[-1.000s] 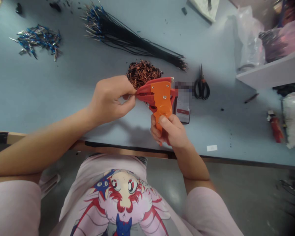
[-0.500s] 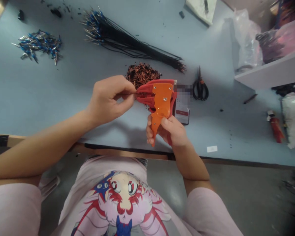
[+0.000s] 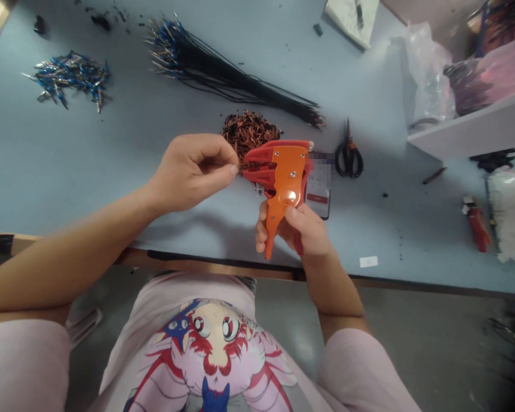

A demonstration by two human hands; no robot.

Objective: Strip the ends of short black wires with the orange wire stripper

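The right hand [image 3: 306, 226] grips an orange-and-red hand tool [image 3: 286, 177] at frame centre, its nose beside the left hand [image 3: 193, 171], whose thumb and forefinger are pinched together, anything between them too small to tell, with copper-coloured scraps [image 3: 249, 129] just above and black wires [image 3: 240, 77] at upper centre.

No legible text. Phone screen [image 3: 318, 188]: part pixelated, digits too blurred. White label [image 3: 368, 261] on counter [image 3: 120, 154]: too small to read.
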